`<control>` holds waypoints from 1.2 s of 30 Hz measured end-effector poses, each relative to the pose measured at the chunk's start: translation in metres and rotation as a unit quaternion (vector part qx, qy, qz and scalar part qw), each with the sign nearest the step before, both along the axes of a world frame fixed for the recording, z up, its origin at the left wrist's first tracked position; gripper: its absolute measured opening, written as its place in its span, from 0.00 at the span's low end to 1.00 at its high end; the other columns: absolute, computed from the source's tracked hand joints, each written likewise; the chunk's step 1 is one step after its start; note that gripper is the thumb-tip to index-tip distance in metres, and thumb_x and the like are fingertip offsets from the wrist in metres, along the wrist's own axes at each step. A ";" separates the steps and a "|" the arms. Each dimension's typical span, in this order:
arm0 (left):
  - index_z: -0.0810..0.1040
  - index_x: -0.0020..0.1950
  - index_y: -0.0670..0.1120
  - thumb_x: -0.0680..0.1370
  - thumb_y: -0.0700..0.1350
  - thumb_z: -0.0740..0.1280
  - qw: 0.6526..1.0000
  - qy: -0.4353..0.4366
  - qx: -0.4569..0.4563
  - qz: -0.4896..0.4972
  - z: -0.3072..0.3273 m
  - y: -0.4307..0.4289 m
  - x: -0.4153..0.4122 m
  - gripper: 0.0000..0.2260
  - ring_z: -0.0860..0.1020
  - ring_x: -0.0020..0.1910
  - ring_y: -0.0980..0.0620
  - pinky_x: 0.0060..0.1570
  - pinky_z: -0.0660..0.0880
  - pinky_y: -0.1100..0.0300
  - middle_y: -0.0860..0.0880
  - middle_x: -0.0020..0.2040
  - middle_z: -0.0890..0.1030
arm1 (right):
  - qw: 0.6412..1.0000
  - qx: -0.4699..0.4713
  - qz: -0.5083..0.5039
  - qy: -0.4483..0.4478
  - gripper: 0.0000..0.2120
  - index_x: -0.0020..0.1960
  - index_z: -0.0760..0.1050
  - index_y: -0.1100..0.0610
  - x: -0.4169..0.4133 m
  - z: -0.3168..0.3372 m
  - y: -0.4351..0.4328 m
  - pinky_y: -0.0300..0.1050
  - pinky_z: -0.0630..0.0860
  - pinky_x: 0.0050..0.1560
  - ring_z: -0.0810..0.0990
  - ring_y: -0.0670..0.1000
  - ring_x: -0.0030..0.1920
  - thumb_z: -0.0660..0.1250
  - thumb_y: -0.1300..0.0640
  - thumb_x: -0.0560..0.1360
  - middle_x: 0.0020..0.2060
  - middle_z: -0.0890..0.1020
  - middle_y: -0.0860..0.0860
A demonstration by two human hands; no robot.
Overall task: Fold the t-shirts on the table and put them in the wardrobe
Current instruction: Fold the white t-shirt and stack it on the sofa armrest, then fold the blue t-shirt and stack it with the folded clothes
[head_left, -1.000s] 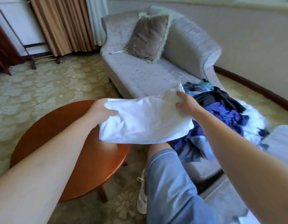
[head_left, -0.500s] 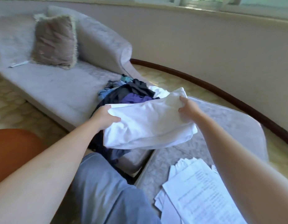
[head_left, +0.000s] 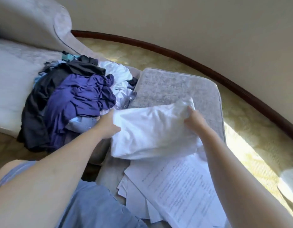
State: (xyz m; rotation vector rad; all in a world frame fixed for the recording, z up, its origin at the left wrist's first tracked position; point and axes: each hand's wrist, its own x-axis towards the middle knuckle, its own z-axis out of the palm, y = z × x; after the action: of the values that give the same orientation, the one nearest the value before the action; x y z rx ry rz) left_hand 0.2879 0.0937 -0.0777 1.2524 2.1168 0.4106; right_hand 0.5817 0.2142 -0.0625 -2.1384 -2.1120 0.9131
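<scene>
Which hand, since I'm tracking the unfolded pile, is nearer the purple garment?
Left. The left hand grips one edge of the white t-shirt, just beside the purple garment at its lower right; the right hand grips the shirt's opposite edge, farther away.

Fingers of the left hand (head_left: 108,125) hidden under the folded white t-shirt (head_left: 152,129), print on white paper sheets (head_left: 180,191) blurred, grey upholstered sofa (head_left: 14,76) cut off leftward

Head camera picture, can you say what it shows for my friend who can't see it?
A person's left hand and right hand hold a folded white t-shirt by its ends over a grey cushion. Printed papers lie on the cushion nearer the person, and a clothes pile, dark, purple and white, sits to the left.
</scene>
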 end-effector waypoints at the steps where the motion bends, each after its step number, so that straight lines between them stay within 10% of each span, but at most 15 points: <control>1: 0.59 0.77 0.43 0.74 0.41 0.70 0.999 0.017 -0.019 -0.019 -0.007 -0.004 0.002 0.34 0.66 0.72 0.44 0.64 0.66 0.54 0.42 0.75 0.64 | 0.999 -0.034 -0.009 -0.029 0.33 0.79 0.53 0.56 0.008 -0.014 -0.005 0.47 0.71 0.57 0.68 0.63 0.69 0.61 0.61 0.76 0.72 0.64 0.65; 5: 0.59 0.77 0.44 0.77 0.44 0.66 0.994 0.075 -0.074 -0.038 -0.015 -0.019 -0.017 0.30 0.66 0.71 0.43 0.65 0.66 0.54 0.43 0.75 0.64 | 0.992 -0.054 -0.048 -0.104 0.30 0.77 0.57 0.55 -0.001 -0.034 -0.015 0.62 0.54 0.74 0.49 0.62 0.77 0.58 0.56 0.76 0.78 0.48 0.60; 15: 0.59 0.78 0.49 0.80 0.55 0.62 0.975 0.212 -0.025 0.061 0.045 -0.054 -0.124 0.29 0.67 0.70 0.40 0.64 0.70 0.47 0.43 0.73 0.66 | 0.973 0.099 0.205 0.043 0.20 0.66 0.71 0.57 -0.214 0.009 -0.015 0.56 0.69 0.65 0.69 0.65 0.66 0.60 0.55 0.75 0.65 0.71 0.61; 30: 0.64 0.75 0.46 0.82 0.60 0.55 0.930 0.326 -0.058 0.157 0.065 -0.125 -0.268 0.26 0.66 0.70 0.42 0.64 0.68 0.49 0.44 0.72 0.69 | 0.865 0.228 0.445 -0.040 0.21 0.70 0.63 0.59 -0.438 0.012 -0.026 0.51 0.67 0.44 0.72 0.63 0.61 0.59 0.49 0.82 0.66 0.65 0.58; 36: 0.60 0.78 0.47 0.82 0.60 0.54 0.932 0.304 -0.088 0.175 0.044 -0.138 -0.293 0.28 0.66 0.70 0.42 0.62 0.69 0.48 0.45 0.72 0.68 | 0.876 0.109 0.459 -0.102 0.35 0.77 0.54 0.58 -0.466 0.000 -0.013 0.52 0.71 0.46 0.74 0.64 0.62 0.66 0.45 0.78 0.70 0.64 0.60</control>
State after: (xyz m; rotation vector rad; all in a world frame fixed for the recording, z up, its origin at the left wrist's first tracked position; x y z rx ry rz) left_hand -0.0052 -0.0441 -0.0338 0.9729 2.8461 -0.0417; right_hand 0.1160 0.2012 -0.0625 -1.0883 -3.1952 0.3852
